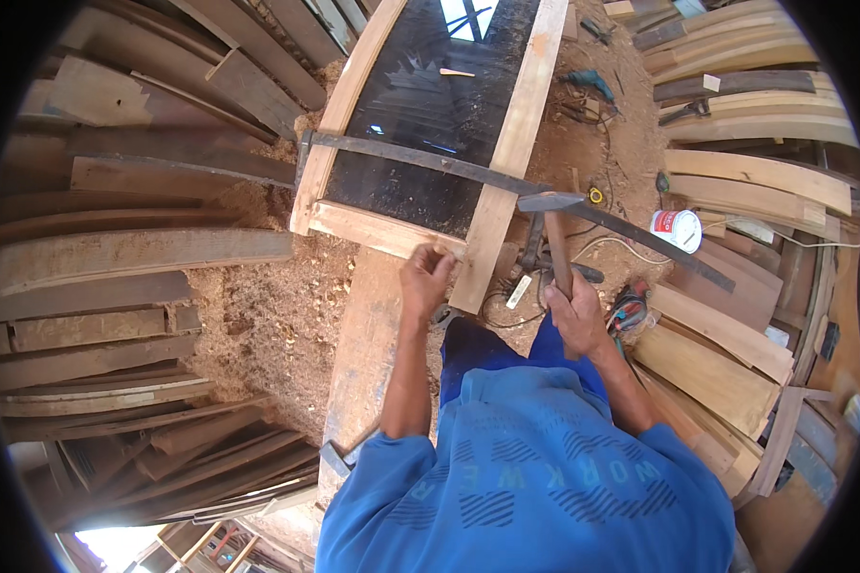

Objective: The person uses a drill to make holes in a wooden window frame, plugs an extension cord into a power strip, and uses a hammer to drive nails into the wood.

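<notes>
A hammer (557, 244) stands with its wooden handle in the closed fingers of my right hand (577, 313), its metal head away from me. My left hand (426, 278) is closed in a pinch at the near wooden rail (377, 225), close to the corner joint; whatever its fingertips hold is too small to make out. That rail and two long side pieces frame a dark, glossy panel (425, 105). A long metal bar clamp (406, 156) lies across the frame and reaches out past its right side. The hammer head overlaps the bar in view, and I cannot tell whether they touch.
Stacked planks (134, 263) line the left, and more boards (736, 105) line the right. A white bucket (677, 230), a teal power tool (592, 82) and loose cables stand or lie right of the frame. Wood shavings (258, 315) cover the floor. A wood chip (457, 73) rests on the panel.
</notes>
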